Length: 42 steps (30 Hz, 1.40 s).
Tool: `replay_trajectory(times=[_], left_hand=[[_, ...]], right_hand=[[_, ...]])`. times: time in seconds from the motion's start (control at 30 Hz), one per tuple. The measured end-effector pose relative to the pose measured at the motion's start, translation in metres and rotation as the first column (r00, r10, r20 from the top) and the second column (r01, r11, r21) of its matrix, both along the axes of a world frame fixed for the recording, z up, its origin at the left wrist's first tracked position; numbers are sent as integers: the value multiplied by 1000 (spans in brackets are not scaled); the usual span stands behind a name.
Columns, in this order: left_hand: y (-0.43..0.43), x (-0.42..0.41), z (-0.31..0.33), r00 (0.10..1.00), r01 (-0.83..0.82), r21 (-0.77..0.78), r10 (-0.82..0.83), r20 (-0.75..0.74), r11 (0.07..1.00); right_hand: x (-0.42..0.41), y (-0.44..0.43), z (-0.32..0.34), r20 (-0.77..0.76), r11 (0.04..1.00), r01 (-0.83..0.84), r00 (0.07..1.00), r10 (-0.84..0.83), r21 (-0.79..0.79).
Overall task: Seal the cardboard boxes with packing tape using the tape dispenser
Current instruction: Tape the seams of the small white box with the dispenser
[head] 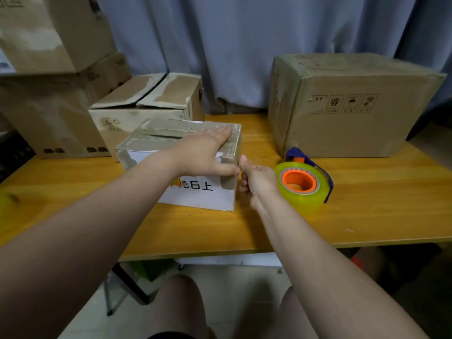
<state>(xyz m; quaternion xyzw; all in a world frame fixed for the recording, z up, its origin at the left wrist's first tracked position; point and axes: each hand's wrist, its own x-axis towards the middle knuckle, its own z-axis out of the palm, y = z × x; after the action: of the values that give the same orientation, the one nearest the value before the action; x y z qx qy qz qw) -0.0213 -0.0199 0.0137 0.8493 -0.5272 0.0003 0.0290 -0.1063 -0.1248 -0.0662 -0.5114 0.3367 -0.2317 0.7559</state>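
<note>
A small cardboard box (146,139) with a white printed label on its front stands on the wooden table (367,204); its top flaps show a slit. My left hand (208,150) lies flat on the box's top right corner, fingers straight, thumb down the front edge. My right hand (256,182) hovers just right of that corner with fingers curled and thumb raised; I cannot tell whether it pinches a tape end. The tape dispenser (304,183), a blue frame with an orange hub and a clear yellowish roll, lies on the table right beside my right hand.
A large closed cardboard box (347,106) stands at the back right. Behind the small box sits another carton (151,99) with loose flaps, and bigger cartons (49,69) are stacked at the left. A blue curtain hangs behind. A yellowish object (7,201) lies at the table's left edge.
</note>
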Motion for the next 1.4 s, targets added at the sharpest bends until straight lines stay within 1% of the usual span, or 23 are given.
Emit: replay_trajectory(times=[0.07,0.13,0.17,0.23,0.27,0.3,0.33,0.4,0.43,0.5,0.6,0.67,0.7,0.8,0.87,0.93,0.97,1.07,1.13,1.2,1.27,1.33,1.4], left_hand=[[6,4,-1,996,61,46,-64,58,997],[7,7,-3,992,82,84,-89,84,993],[6,8,-3,992,83,85,-90,87,993],[4,8,-4,992,84,75,-91,87,994],[3,8,-4,992,84,71,-90,88,994],[3,8,-5,992,83,67,-88,88,994],[2,8,-6,993,80,62,-85,83,995],[1,8,-8,994,83,21,-85,69,996],[1,8,-9,994,91,-12,-90,64,996],[-1,7,-10,993,99,-28,-97,65,995],[-1,6,-7,996,62,-10,-61,63,998],[-1,3,-6,997,47,-12,-46,66,999],[-1,1,-6,996,43,-21,-41,80,999],[-3,-7,-9,992,43,-83,-32,122,996],[9,-4,-6,999,13,-127,-7,41,992],[37,11,-1,993,-112,-115,107,-50,987],[55,21,1,980,-194,-97,189,-59,976],[96,38,2,904,-426,-7,425,45,905],[101,39,1,860,-510,14,509,19,860],[96,34,1,856,-513,1,512,-73,858],[89,29,-1,876,-470,-31,463,-133,882],[80,24,-2,905,-412,-55,400,-147,910],[65,18,-1,942,-325,-39,320,-99,945]], right_hand=[[5,6,-3,-2,997,28,1000,-29,-73],[7,7,-5,-73,965,47,995,-68,-257],[6,4,-4,-128,938,41,988,-90,-344],[-1,-8,4,-264,864,-27,957,-123,-503],[-5,-14,12,-271,814,-48,953,-136,-579],[-9,-17,24,-236,766,-66,965,-114,-639],[-11,-16,36,-159,764,-66,986,-48,-641],[-8,5,52,-34,845,-147,988,151,-514],[-3,15,54,-38,845,-213,974,223,-491],[5,31,48,-90,836,-297,953,289,-461],[3,29,50,-98,896,-316,949,301,-311],[4,20,57,-120,907,-341,940,321,-246],[7,17,61,-129,906,-349,936,327,-238],[22,12,67,-149,921,-301,951,271,-249],[28,8,63,-147,914,-290,955,258,-283],[32,5,59,-194,891,-297,951,242,-344],[34,4,57,-224,880,-306,945,236,-363],[36,1,58,-238,865,-314,943,234,-391],[34,1,60,-236,852,-319,942,238,-415],[26,-3,59,-213,862,-311,947,242,-401],[9,-13,62,-230,873,-313,943,240,-375],[-9,-35,64,-262,875,-289,945,196,-389],[-28,-57,65,-295,863,-236,949,106,-446]])
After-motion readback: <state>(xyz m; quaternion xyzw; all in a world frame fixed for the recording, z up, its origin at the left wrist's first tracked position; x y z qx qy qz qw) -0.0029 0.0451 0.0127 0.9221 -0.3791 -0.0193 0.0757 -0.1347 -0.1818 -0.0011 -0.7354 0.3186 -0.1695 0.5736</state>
